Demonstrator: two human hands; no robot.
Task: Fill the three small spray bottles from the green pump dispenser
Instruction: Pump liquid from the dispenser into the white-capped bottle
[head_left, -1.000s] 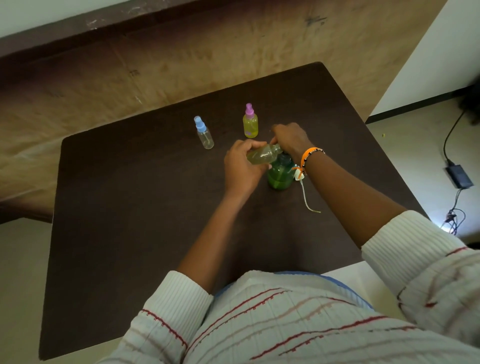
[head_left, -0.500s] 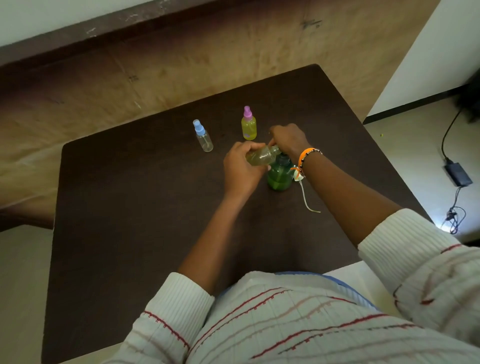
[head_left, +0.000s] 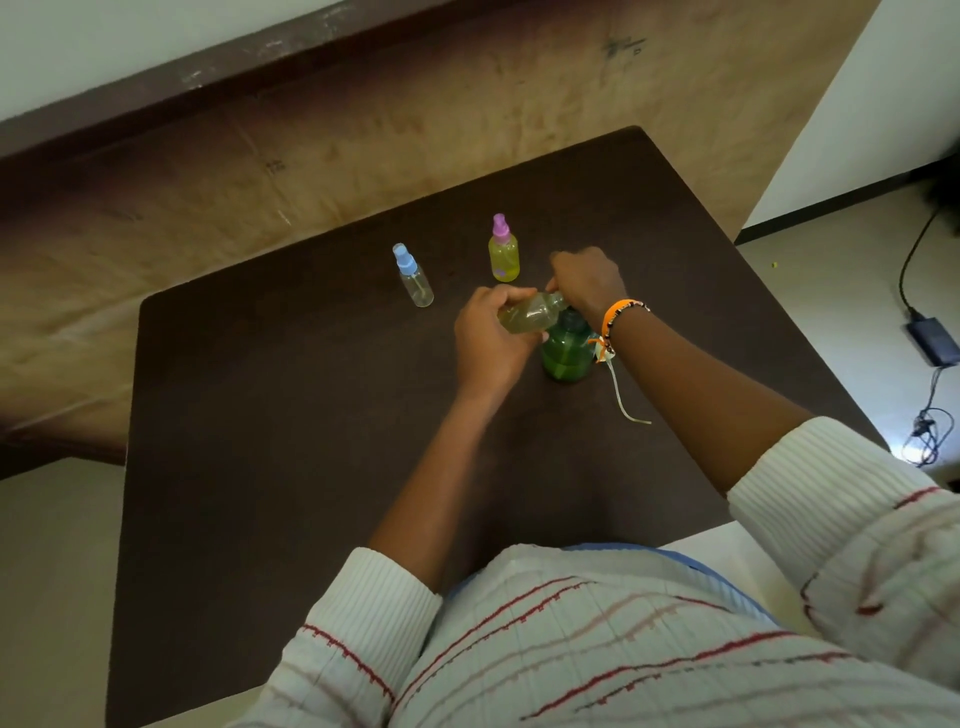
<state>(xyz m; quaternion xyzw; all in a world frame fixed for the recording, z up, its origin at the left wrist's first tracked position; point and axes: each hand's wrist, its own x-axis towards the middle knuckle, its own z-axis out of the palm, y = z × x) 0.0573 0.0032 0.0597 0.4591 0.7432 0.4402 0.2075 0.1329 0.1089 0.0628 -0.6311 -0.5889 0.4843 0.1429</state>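
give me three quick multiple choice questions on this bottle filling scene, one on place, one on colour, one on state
1. Where is the green pump dispenser?
A. below both hands
B. at the table's far left corner
C. on the floor

2. What colour is the cap of the yellow spray bottle?
A. blue
B. pink
C. black

3. How is the bottle in the left hand held?
A. upright on the table
B. tilted on its side
C. upside down on the floor

Answers:
1 A, the green body shows under the hands.
2 B, its sprayer is pink.
3 B, the held bottle lies nearly sideways, neck towards the right hand.
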